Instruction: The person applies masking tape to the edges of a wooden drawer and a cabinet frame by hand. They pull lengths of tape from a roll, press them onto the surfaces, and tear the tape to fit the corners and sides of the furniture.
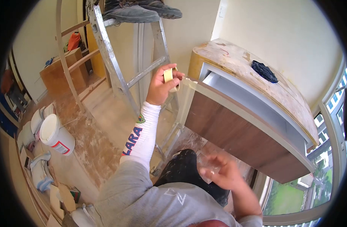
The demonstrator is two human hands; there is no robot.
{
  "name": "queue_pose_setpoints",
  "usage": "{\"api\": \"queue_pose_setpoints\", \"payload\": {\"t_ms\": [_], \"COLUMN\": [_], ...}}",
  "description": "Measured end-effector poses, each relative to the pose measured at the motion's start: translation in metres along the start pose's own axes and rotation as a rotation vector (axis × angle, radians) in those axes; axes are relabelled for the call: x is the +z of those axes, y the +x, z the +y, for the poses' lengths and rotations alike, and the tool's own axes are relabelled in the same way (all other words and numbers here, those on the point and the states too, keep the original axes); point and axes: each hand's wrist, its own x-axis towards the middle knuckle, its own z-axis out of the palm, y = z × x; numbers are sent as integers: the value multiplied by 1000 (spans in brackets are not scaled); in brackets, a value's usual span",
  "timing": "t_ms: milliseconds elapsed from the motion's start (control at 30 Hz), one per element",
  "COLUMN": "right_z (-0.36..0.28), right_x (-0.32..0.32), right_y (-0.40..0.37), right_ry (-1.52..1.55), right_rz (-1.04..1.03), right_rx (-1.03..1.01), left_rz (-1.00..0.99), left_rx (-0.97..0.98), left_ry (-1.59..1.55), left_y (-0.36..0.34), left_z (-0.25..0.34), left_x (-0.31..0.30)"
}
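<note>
My left hand is raised near the ladder and closed round a roll of pale yellow tape. It is beside the left corner of an open drawer, where strips of tape lie along the edge of the brown wooden drawer front. In front of my body, over my right thigh, my right hand is blurred by motion. Its fingers are bent and partly apart, with nothing visible between them. The drawer juts out below a curved, worn countertop.
An aluminium ladder stands at the left, with a person's boots on top. A black bundle lies on the countertop. A white bucket, bags and a wooden box are at the left; windows are at the right.
</note>
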Motion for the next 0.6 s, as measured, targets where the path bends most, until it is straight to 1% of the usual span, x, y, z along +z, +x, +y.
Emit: {"api": "queue_pose_setpoints", "payload": {"t_ms": [67,133,200,267,367,467,600], "right_z": [-64,-97,-116,-102,-109,-98,-99], "right_x": [-10,-2,6,6,7,11,17], "right_y": [47,96,145,189,224,232,228], "right_ry": [-716,-875,-991,-1047,-1048,-972,-997], "right_rz": [184,403,448,376,79,110,159], "right_rx": [-586,-687,-637,-487,-82,-54,-63], "left_rz": [15,46,88,89,104,166,240], "left_rx": [-42,-85,-100,-97,-82,-95,-104], "left_ry": [-22,105,216,228,262,266,212], "left_y": [2,5,6,8,8,6,7], "left_z": [7,14,16,18,18,20,18], "left_x": [3,11,16,17,17,24,31]}}
